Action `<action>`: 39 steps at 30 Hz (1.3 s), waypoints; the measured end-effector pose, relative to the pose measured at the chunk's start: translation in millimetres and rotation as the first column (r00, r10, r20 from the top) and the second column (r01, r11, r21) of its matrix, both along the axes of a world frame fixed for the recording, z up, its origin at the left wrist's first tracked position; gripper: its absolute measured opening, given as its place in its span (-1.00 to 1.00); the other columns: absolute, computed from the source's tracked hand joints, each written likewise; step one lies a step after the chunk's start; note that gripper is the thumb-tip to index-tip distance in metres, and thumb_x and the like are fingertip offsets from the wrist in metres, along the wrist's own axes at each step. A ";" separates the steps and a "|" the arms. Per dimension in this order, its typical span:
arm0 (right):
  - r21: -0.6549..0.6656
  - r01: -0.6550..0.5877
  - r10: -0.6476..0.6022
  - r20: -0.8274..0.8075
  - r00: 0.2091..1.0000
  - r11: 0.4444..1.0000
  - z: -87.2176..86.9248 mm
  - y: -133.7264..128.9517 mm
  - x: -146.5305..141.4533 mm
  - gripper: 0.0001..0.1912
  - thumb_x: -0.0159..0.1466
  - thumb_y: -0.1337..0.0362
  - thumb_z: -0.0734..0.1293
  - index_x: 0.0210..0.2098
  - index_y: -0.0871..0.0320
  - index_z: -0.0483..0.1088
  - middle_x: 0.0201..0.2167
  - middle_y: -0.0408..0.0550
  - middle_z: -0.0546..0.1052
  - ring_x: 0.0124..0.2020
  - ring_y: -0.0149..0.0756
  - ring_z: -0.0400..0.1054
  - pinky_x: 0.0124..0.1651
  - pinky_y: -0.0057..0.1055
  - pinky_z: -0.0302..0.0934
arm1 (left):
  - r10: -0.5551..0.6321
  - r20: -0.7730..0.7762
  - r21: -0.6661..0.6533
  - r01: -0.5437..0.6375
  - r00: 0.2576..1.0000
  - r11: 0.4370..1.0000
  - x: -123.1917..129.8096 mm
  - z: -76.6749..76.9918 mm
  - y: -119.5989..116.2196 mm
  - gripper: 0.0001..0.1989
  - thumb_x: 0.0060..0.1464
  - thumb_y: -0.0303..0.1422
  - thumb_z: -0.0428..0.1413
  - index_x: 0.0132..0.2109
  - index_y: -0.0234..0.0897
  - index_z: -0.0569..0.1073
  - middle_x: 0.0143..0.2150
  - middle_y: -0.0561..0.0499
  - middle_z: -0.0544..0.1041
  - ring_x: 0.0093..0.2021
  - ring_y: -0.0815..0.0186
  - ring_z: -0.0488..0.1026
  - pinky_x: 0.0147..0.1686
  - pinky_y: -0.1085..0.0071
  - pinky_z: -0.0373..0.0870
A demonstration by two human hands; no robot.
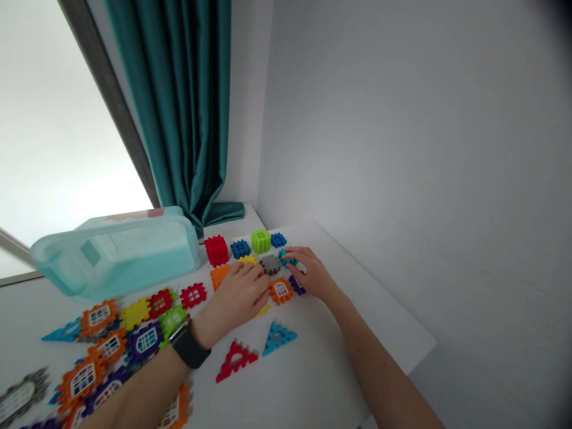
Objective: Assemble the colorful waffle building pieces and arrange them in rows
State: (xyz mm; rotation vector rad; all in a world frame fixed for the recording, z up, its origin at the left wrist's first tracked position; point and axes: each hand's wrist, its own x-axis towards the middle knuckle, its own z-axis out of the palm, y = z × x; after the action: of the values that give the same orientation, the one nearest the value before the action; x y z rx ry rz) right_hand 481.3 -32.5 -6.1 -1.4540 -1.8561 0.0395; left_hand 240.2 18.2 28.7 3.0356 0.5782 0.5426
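My left hand [240,293], with a dark watch on its wrist, lies low over an orange notched building piece [218,275] and a yellow piece [248,260]. Its fingers are slightly bent and apart from the thumb, and the hand covers part of both pieces. My right hand [314,275] has its thumb and fingertips around a light blue notched piece [286,257]. Under that hand a purple piece [295,285] shows in part. Between the hands are a grey piece [270,264] and an orange window piece [281,291].
Behind stand stacked red pieces [217,250], blue pieces [240,248] and green pieces [261,241]. A red triangle [236,360] and a blue triangle [279,337] lie nearer me. A translucent teal bin [134,253] stands left, above a spread of mixed pieces. A wall [424,179] borders the right.
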 end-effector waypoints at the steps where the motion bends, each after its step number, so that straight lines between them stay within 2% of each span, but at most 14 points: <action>1: 0.005 -0.004 0.004 0.005 1.000 1.000 0.9 -1.3 -5.1 -0.77 0.32 0.33 0.28 -0.06 0.03 0.49 0.04 0.03 0.54 0.09 -0.10 0.39 0.21 -0.03 0.24 | 0.009 -0.006 0.003 -0.009 1.000 1.000 -2.0 -0.3 0.8 -0.88 0.27 -0.33 0.06 -0.12 -0.22 0.47 -0.15 -0.09 0.48 -0.09 0.10 0.40 -0.02 0.11 0.25; 6: 0.032 -0.060 0.058 0.038 0.998 0.998 3.0 -8.8 -34.1 -0.76 0.32 0.36 0.28 -0.05 0.05 0.47 0.02 0.03 0.55 0.06 -0.11 0.41 0.18 -0.03 0.27 | 0.079 -0.033 0.056 -0.077 0.996 0.995 -13.9 1.8 3.6 -0.87 0.28 -0.31 0.05 -0.12 -0.23 0.46 -0.13 -0.09 0.48 -0.07 0.10 0.38 -0.07 0.15 0.24; 13: 0.069 -0.113 0.105 0.113 0.988 0.991 10.5 -18.8 -70.4 -0.76 0.35 0.39 0.24 -0.06 0.06 0.47 0.00 0.02 0.56 0.05 -0.12 0.40 0.16 -0.04 0.26 | 0.109 0.007 0.077 -0.109 0.994 0.991 -29.8 20.1 -0.8 -0.83 0.31 -0.32 0.00 -0.10 -0.23 0.46 -0.12 -0.09 0.48 -0.09 0.12 0.37 -0.11 0.17 0.24; 17: 0.060 -0.130 0.120 0.148 0.982 0.990 17.6 -22.0 -87.5 -0.77 0.36 0.38 0.23 -0.08 0.08 0.48 -0.02 0.03 0.57 0.03 -0.10 0.40 0.16 -0.02 0.25 | 0.121 0.029 0.086 -0.123 0.992 0.989 -48.3 27.7 -1.2 -0.83 0.30 -0.34 0.00 -0.11 -0.24 0.47 -0.14 -0.08 0.48 -0.10 0.13 0.38 -0.09 0.18 0.24; 24: 0.046 -0.230 0.225 0.083 0.971 0.972 24.9 -16.1 -125.9 -0.79 0.37 0.36 0.24 -0.08 0.08 0.47 -0.05 0.03 0.57 0.02 -0.12 0.41 0.15 -0.04 0.25 | 0.233 0.012 0.121 -0.233 0.972 0.965 -106.4 34.2 -0.7 -0.85 0.29 -0.35 0.01 -0.12 -0.23 0.47 -0.13 -0.08 0.49 -0.10 0.12 0.38 -0.09 0.18 0.22; 35: -0.027 -0.432 0.432 -0.013 0.902 0.902 40.0 1.4 -207.7 -0.80 0.38 0.33 0.24 -0.08 0.09 0.48 -0.12 0.03 0.59 -0.03 -0.14 0.44 0.09 -0.11 0.31 | 0.417 -0.061 0.090 -0.411 0.907 0.907 -208.5 26.7 -12.1 -0.84 0.31 -0.33 0.01 -0.14 -0.22 0.47 -0.18 -0.07 0.49 -0.16 0.15 0.41 -0.11 0.20 0.23; 39: -0.115 -0.452 0.453 -0.015 0.891 0.885 42.3 4.8 -236.0 -0.80 0.37 0.33 0.26 -0.06 0.10 0.47 -0.10 0.02 0.59 -0.02 -0.13 0.44 0.11 -0.11 0.29 | 0.465 -0.064 0.046 -0.463 0.883 0.885 -238.6 17.6 -14.9 -0.84 0.31 -0.33 0.01 -0.10 -0.22 0.47 -0.15 -0.07 0.51 -0.13 0.13 0.43 -0.10 0.19 0.24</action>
State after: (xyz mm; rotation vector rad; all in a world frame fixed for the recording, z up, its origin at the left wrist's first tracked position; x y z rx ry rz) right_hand 245.3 -27.8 36.2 -1.0611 -2.1982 0.3730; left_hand 1.6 3.3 46.3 2.9449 1.3320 0.4423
